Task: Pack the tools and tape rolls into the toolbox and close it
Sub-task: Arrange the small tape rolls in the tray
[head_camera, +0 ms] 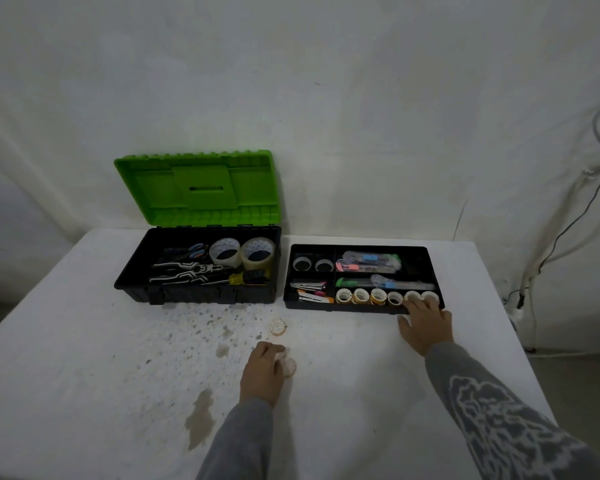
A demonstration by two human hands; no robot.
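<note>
The black toolbox [132, 271] stands open at the back of the table, its green lid [194, 185] tilted up. Inside lie pliers [184, 271], scissors [196, 251], a yellow screwdriver [243, 278] and two large clear tape rolls [257, 252]. The black tray [430, 261] sits to its right with cutters, staplers and a front row of several small tape rolls [361, 296]. My right hand [426, 323] rests at the tray's front edge, fingertips on the rightmost small rolls. My left hand [262, 372] curls round a small tape roll [289, 367] on the table. Another small roll [278, 326] lies loose beyond it.
The white table [84, 375] is stained and speckled in front of the toolbox. A white wall stands close behind. Cables [568, 230] hang at the right, past the table's edge.
</note>
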